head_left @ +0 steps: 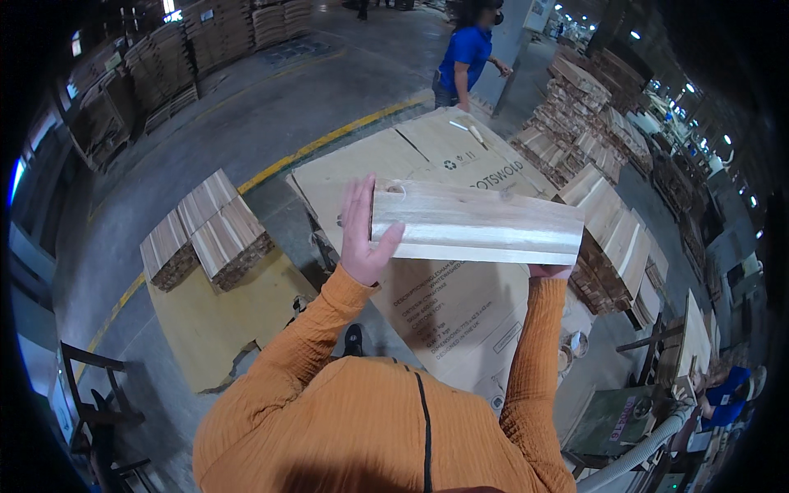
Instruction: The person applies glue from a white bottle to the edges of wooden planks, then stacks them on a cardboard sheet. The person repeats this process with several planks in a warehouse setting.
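Observation:
A pale wooden board (pixel 481 215), with a glossy band and a whitish edge along its near side, is held level above a cardboard-covered table (pixel 444 320). At its left end my left hand (pixel 367 238) grips it, fingers straight along the end and thumb over the near face. Under the right end, my right hand (pixel 551 270) supports the board; most of its fingers are hidden behind the wood. A pencil-like stick and a pale strip (pixel 459 126) lie on the far part of the cardboard.
Stacked wooden boards (pixel 604 238) stand close by at the right. More stacks (pixel 218 230) rest on a yellowish panel (pixel 185 333) at the left. Beyond the table is a person in a blue shirt (pixel 465 59); another person (pixel 730 396) is at far right near a hose (pixel 641 452).

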`<state>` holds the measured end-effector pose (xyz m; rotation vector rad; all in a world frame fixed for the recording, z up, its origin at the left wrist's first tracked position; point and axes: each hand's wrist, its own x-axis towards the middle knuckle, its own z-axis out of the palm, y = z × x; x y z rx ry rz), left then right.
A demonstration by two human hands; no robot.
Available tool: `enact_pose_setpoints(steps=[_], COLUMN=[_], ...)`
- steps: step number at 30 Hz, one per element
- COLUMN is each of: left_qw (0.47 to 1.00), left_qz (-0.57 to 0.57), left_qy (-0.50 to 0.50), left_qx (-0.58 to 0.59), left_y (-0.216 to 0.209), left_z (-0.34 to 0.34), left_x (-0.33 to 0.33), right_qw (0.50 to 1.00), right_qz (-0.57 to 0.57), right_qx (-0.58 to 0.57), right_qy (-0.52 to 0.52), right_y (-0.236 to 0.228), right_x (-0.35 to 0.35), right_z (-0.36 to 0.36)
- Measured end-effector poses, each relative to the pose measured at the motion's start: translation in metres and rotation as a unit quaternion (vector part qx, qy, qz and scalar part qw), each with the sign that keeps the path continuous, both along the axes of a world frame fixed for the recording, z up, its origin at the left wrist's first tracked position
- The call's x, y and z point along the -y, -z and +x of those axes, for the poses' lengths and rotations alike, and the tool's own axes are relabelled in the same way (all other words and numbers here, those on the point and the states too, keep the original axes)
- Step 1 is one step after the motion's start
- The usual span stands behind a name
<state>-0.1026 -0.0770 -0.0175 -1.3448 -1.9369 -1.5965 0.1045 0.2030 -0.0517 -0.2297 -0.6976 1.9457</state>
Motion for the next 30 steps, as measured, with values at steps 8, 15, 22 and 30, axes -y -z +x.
enact_pose_setpoints(steps=[8, 15, 22, 30], left_qw=[0.962, 0.971, 0.955, 0.974], left_qz=[0.172, 0.181, 0.205, 0.146], left_qy=[0.15, 0.126, 0.187, 0.172], left_qx=[0.15, 0.095, 0.103, -0.006], left_y=[-0.01, -0.022, -0.041, 0.0], left_z=[-0.012, -0.022, -0.066, -0.083], left_x=[-0.018, -0.036, -0.066, -0.074], right_qw=[0.994, 0.988, 0.987, 0.865], right_qz=[-0.099, -0.14, -0.062, -0.09], right_qx=[0.047, 0.064, 0.134, 0.174], right_qy=[0.012, -0.01, 0.067, 0.462], right_y=[-0.01, 0.058, 0.065, 0.09], right_x=[0.018, 0.054, 0.121, 0.14], right_z=[-0.005, 0.058, 0.183, 0.307])
